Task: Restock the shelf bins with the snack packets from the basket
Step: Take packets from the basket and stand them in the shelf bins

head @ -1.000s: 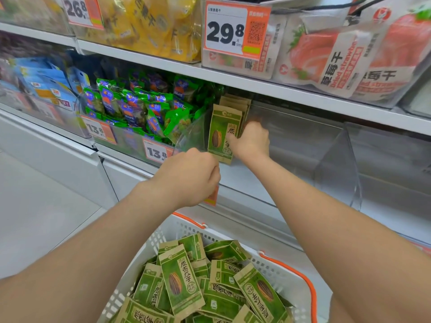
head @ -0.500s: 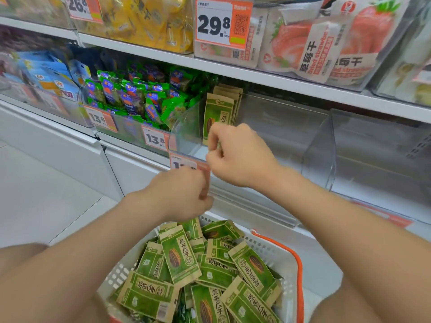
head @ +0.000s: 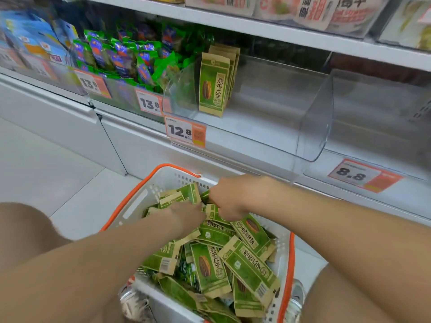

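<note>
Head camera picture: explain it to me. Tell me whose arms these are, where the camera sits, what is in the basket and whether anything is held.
No machine here: a person wears the camera on the head, so it looks down along their own arms. The left hand and right hand both reach into a white basket full of green seed packets. Fingers are buried among them, so a grip cannot be confirmed. Above, a clear shelf bin holds a short row of upright packets at its left end.
</note>
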A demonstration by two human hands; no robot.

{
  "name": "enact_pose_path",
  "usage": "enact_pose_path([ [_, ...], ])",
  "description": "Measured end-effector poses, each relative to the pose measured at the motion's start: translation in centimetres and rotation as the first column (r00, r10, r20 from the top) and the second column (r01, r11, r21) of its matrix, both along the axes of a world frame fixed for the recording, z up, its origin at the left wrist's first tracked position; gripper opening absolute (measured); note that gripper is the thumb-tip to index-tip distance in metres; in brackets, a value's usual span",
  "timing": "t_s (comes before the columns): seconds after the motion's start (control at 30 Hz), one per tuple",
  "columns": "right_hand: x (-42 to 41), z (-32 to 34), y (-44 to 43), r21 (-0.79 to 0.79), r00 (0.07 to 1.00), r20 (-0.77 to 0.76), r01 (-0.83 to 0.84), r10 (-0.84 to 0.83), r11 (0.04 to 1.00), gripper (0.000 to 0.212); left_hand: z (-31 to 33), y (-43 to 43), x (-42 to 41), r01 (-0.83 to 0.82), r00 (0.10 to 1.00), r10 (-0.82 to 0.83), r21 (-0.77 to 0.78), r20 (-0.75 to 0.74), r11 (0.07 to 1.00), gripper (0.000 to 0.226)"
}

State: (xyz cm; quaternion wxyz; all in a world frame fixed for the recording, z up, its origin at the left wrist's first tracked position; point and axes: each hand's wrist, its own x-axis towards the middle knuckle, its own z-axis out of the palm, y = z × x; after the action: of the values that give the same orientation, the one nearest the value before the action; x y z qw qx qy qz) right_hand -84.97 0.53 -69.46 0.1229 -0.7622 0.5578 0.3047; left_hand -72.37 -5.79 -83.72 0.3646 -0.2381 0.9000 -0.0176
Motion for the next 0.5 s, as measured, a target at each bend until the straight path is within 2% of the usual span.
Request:
enact_pose_path([
  [0.1, 0.0, -0.2, 0.0, -0.010, 1.000, 0.014, -0.009, 0.009, 1.000, 0.008, -0.7, 0.3, 0.3, 0.025, 1.000, -0.025, -0.034, -0.005, 0.999, 0.067],
  [0.23, 0.2, -0.4, -0.2, -0.039, 1.000, 0.007, 0.006, -0.006, 0.999, 0.006, -0.7, 0.3, 0.1, 0.064, 0.996, -0.070, -0.117, -0.049, 0.991, 0.045],
  [0.33, 0.2, -0.2, -0.4, -0.052, 0.999, -0.036, 0.030, -0.032, 0.998, 0.021, 0.0, -0.1, -0.6, 0.070, 0.993, -0.084, -0.161, -0.082, 0.984, 0.024],
  [0.4, -0.1, 0.2, -0.5, -0.050, 0.998, -0.037, 0.041, -0.042, 0.998, 0.030, 1.4, -0.7, -1.0, -0.006, 0.985, -0.014, -0.113, -0.172, 0.994, 0.017],
  [0.43, -0.4, 0.5, -0.6, -0.058, 0.999, -0.031, 0.041, -0.043, 0.997, 0.030, 2.2, -1.1, -1.0, -0.080, 0.968, 0.067, -0.047, -0.241, 0.996, 0.015],
  [0.5, -0.8, 1.4, -0.7, -0.091, 0.998, -0.017, 0.055, -0.056, 0.994, 0.027, 3.9, -2.0, -1.0, -0.224, 0.879, 0.272, 0.166, -0.391, 0.960, 0.014],
])
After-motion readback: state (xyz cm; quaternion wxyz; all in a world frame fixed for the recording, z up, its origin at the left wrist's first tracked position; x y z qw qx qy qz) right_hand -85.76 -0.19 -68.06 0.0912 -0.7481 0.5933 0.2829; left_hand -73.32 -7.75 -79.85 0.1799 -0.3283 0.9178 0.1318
